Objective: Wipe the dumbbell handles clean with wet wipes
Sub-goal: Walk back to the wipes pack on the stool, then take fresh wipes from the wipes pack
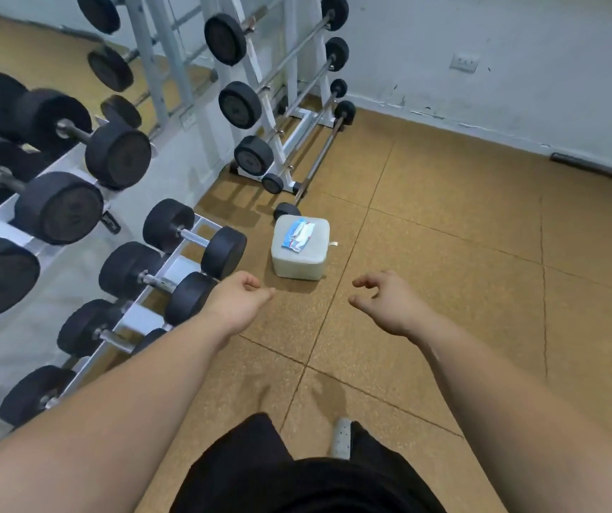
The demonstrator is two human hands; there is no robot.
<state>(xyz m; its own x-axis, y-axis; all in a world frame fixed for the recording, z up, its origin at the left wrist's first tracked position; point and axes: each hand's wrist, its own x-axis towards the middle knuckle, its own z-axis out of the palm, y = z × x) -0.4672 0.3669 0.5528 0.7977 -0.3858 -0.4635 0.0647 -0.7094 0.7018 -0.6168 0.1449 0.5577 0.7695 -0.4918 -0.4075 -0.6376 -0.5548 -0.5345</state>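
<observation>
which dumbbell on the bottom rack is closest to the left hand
The second dumbbell from the far end of the bottom row. Its right head sits just beside the left hand, while the others lie farther off.

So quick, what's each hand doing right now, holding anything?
Left hand: open, fingers loosely curled, holding nothing.
Right hand: open, fingers loosely curled, holding nothing.

I can read no words or numbers here. The wipes packet (298, 235) lying on top of the white tub (298, 266) carries blue and red print, too blurred for me to make out.
</observation>
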